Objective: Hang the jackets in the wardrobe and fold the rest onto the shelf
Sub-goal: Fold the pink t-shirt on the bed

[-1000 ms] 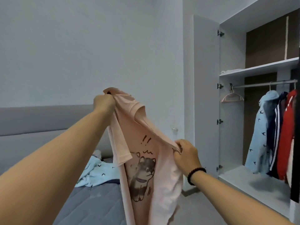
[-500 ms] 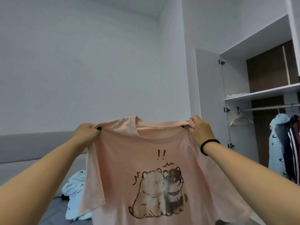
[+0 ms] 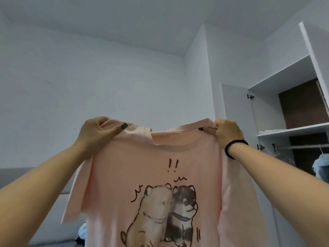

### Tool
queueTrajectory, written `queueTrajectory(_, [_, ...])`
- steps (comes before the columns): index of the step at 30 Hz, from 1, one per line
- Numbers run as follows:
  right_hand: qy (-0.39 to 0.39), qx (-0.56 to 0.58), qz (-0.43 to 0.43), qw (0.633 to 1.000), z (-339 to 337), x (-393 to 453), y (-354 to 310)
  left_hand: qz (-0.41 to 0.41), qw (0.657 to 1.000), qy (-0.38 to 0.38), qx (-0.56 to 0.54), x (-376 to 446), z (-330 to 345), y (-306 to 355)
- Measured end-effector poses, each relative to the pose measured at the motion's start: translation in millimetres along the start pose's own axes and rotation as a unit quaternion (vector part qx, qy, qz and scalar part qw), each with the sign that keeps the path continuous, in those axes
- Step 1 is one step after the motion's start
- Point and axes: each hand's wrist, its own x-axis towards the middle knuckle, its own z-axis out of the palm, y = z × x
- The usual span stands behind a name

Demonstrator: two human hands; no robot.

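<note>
The pink T-shirt hung spread out, print facing the camera. The left hand and right hand each gripped a shoulder.

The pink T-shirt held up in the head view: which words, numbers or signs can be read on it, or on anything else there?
"!!" stands in dark brown on the chest of the pink cotton T-shirt with the two-dog cartoon, above the dogs.
Other dark strokes around the dogs are drawn zigzags and lines, not letters.
No words, brand or numbers can be read, on the T-shirt or in the white wardrobe.
</note>
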Motion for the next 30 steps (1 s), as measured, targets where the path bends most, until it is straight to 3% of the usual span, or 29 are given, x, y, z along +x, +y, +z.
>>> queueTrajectory(2, [0.011,0.007,-0.02,1.0,-14.7,2.0,-9.7,-0.005,1.0,-0.006,-0.027,2.0,-18.3,8.4])
queueTrajectory(7, [0.025,0.045,-0.066,0.996,-36.9,0.9,-41.2,0.007,0.992,0.128,-0.016,3.7,-57.2,19.5])
queueTrajectory(9, [0.014,0.068,-0.068,0.995,-36.8,-1.0,-50.5,0.008,0.99,0.143,0.008,0.2,-67.6,17.8])
queueTrajectory(21, [-0.127,0.119,-0.036,0.984,72.9,-44.5,-66.8,-0.027,0.984,0.086,0.153,-32.7,-101.1,-78.9])
queueTrajectory(27, [-0.282,0.086,-0.03,0.955,185.4,-79.4,-70.6,-0.067,0.969,0.001,0.237,-60.8,-98.5,-200.2])
queueTrajectory(30, [-0.449,0.031,-0.093,0.888,251.6,-93.3,-67.0,-0.107,0.935,-0.001,0.338,-82.6,-86.3,-272.7])
